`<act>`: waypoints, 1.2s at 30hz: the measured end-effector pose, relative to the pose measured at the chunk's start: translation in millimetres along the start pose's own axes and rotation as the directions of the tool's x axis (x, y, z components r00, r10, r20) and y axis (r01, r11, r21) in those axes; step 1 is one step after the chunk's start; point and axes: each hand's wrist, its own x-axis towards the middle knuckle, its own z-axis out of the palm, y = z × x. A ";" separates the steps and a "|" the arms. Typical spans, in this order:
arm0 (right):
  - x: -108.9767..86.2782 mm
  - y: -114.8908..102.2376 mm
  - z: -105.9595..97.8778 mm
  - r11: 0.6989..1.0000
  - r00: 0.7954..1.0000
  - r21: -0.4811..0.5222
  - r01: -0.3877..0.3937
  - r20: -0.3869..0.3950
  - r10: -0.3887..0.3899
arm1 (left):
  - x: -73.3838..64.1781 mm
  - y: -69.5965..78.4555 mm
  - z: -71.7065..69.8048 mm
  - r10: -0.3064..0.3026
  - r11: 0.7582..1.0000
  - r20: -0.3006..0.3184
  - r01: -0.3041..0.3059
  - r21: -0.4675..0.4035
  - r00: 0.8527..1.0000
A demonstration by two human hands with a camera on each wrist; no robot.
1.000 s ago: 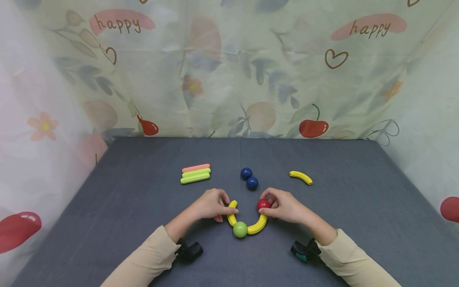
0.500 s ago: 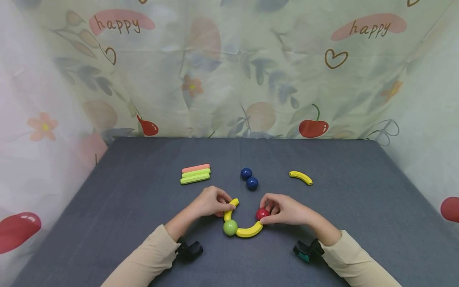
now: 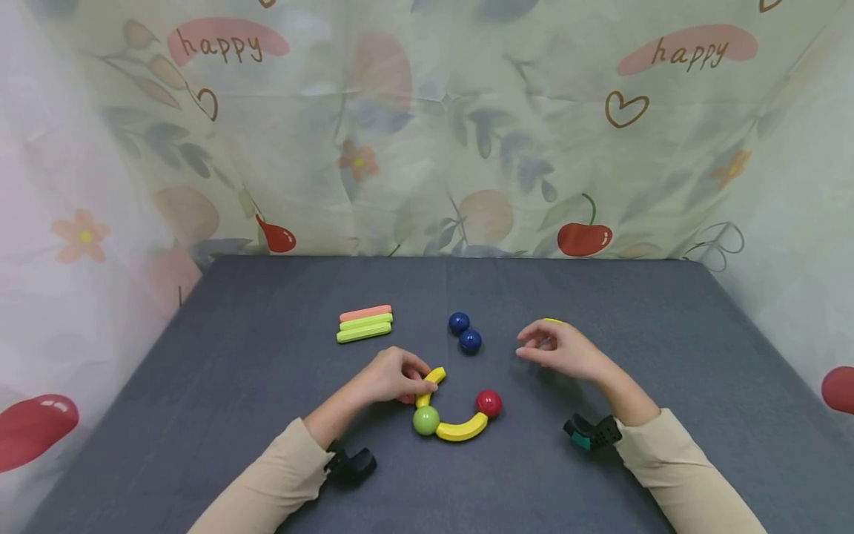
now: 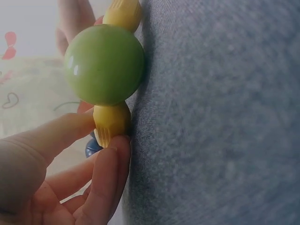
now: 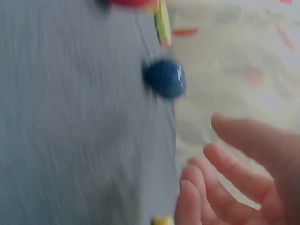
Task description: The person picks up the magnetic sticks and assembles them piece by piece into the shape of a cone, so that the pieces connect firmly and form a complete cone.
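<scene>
My left hand [image 3: 395, 377] pinches a curved yellow rod [image 3: 437, 375] between thumb and fingers. At its near end sits a green ball [image 3: 426, 420], which the left wrist view shows joined between two yellow pieces. From there a second curved yellow rod [image 3: 462, 429] runs right to a red ball [image 3: 489, 403], so the pieces form an open arc on the cloth. My right hand [image 3: 563, 348] holds nothing, its fingers loosely bent. It hovers over a third curved yellow rod [image 3: 554, 320], mostly hidden behind the hand.
Two dark blue balls [image 3: 470, 341] lie together beyond the arc. To their left, three straight sticks, one salmon [image 3: 365, 313] and two yellow-green [image 3: 363, 332], lie side by side. A printed curtain [image 3: 427, 148] hangs behind the dark grey tabletop [image 3: 267, 319].
The chain has turned and shifted left, the green ball moving left and the red ball toward me. My right hand has let go of the red ball and moved away to the right.
</scene>
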 end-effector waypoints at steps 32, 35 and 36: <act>15.8 49.2 -28.8 0.960 0.957 -0.118 -0.254 -0.177 0.232 | -3.1 -1.6 0.2 0.018 1.000 0.019 -0.018 -0.009 1.000; 15.1 47.5 -28.1 0.959 0.955 -0.118 -0.258 -0.181 0.234 | -3.4 -1.5 0.2 0.019 1.000 0.020 -0.018 -0.008 1.000; 14.8 46.9 -27.8 0.959 0.955 -0.120 -0.257 -0.183 0.233 | -3.5 -1.5 0.2 0.020 1.000 0.020 -0.020 -0.006 1.000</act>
